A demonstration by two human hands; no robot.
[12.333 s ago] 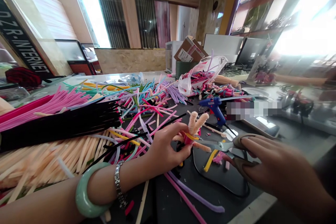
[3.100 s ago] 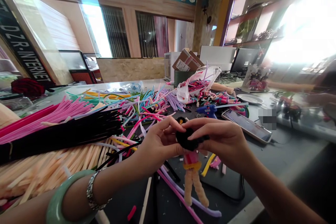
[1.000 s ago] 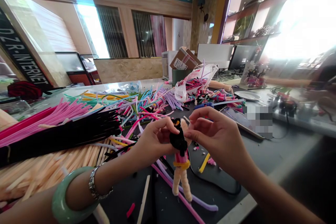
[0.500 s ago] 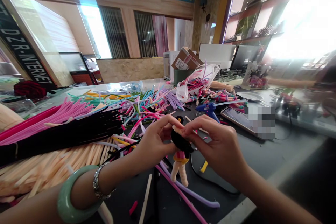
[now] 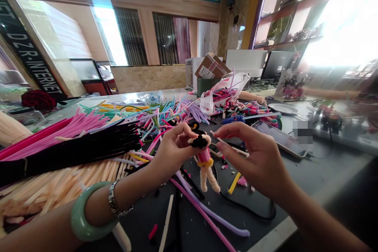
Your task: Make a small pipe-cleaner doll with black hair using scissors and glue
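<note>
A small pipe-cleaner doll (image 5: 204, 156) hangs in front of me, with a black and cream head, a pink top, a yellow band at the waist and cream legs. My left hand (image 5: 177, 143) is closed on the doll's head, pinching it between thumb and fingers. Just right of the doll, my right hand (image 5: 251, 149) is apart from it, thumb and index finger spread with nothing visible between them. Beneath the doll, a lilac pipe cleaner (image 5: 217, 214) and a pink one (image 5: 203, 220) lie on the dark table.
Bundles of black (image 5: 73, 151), pink (image 5: 79, 124) and cream pipe cleaners (image 5: 67, 181) fill the left side. A blue glue gun (image 5: 233, 119) and a phone (image 5: 277, 138) lie beyond my right hand. A white plastic bag (image 5: 207, 102) sits at the back. A black cable (image 5: 251, 214) curves across the table.
My right hand has let go of the doll and moved right, its fingers opening. The doll has turned in my left hand, its legs swinging slightly up and to the right.
</note>
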